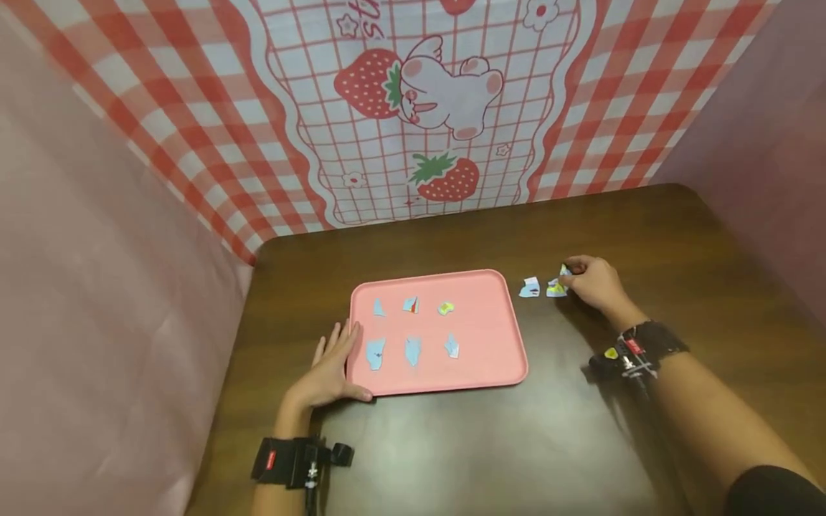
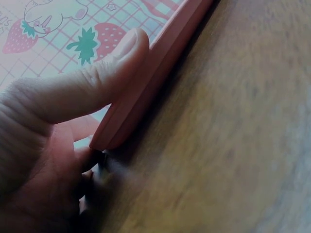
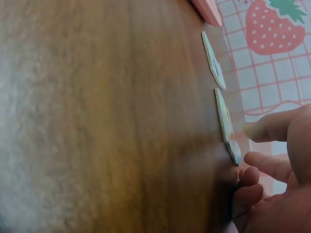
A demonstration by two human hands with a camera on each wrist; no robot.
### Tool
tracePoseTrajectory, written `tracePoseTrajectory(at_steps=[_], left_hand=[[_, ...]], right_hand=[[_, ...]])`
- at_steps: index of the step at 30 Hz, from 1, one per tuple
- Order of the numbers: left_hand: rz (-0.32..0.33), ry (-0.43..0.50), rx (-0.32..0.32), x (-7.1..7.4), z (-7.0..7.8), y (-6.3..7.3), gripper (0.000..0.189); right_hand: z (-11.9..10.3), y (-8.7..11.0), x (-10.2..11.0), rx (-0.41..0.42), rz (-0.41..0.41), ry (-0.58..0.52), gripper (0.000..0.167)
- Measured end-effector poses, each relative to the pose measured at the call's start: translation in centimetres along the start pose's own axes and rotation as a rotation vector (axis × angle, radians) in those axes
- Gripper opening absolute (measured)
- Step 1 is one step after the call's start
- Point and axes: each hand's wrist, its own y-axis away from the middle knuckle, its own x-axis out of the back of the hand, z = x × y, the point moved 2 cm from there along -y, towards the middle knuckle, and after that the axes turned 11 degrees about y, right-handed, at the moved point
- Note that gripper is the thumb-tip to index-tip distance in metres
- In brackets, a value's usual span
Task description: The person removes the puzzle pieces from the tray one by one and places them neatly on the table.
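Note:
In the head view, my left hand (image 1: 329, 369) rests at the left end of a pink tray (image 1: 487, 333), fingers spread along its side and thumb at the near edge. The left wrist view shows the thumb (image 2: 116, 63) lying over the tray's rim (image 2: 141, 97). Several irregular light-blue picture pieces (image 1: 376, 353) lie on the tray in two rows, one mostly yellow (image 1: 445, 308). Right of the tray, my right hand (image 1: 596, 283) has its fingertips right at a blue-and-yellow piece (image 1: 564, 271). Its thumb and fingers stand apart in the right wrist view. Another yellow-and-blue piece (image 1: 555, 289) lies beside it.
A further blue-and-white piece (image 1: 530, 288) lies on the brown wooden table (image 1: 439, 451) between the tray and my right hand. Behind the table hangs a red-and-white checked cloth (image 1: 445, 93) with strawberries. Pink sheets (image 1: 97, 287) hang at both sides.

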Motion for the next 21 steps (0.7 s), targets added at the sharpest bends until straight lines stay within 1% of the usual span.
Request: tracePoseTrajectory(at_steps=[2, 5, 7, 10, 13, 15, 18, 21], left_hand=[[0.004, -0.001, -0.007, 0.3, 0.1, -0.4, 0.135], [-0.006, -0.007, -0.006, 0.5, 0.1, -0.9, 0.134], [-0.011, -0.011, -0.006, 0.5, 0.0, -1.1, 0.134], [-0.015, -0.009, -0.002, 0.4, -0.3, -1.0, 0.134], [-0.009, -0.007, 0.014, 0.5, -0.6, -0.7, 0.135], [-0.003, -0.007, 0.024, 0.7, -0.6, -0.8, 0.135], [-0.002, -0.006, 0.030, 0.7, -0.5, -0.8, 0.136], [-0.011, -0.004, 0.034, 0.5, -0.5, -0.8, 0.135]], right_hand=[[-0.3, -0.2, 0.4, -0.014, -0.005, -0.019, 0.046], [-1.3, 0.0, 0.9, -0.004, 0.016, -0.043, 0.046], [-2.5, 0.4, 1.0, 0.031, 0.030, -0.053, 0.044], [-5.1, 1.3, 0.5, 0.117, 0.032, -0.067, 0.039], [-8.1, 2.1, -0.7, 0.211, -0.009, -0.075, 0.033], [-9.9, 2.5, -1.5, 0.252, -0.043, -0.089, 0.029], [-11.8, 3.2, -3.0, 0.295, -0.096, -0.102, 0.023], [-13.5, 4.2, -4.4, 0.344, -0.153, -0.088, 0.021]])
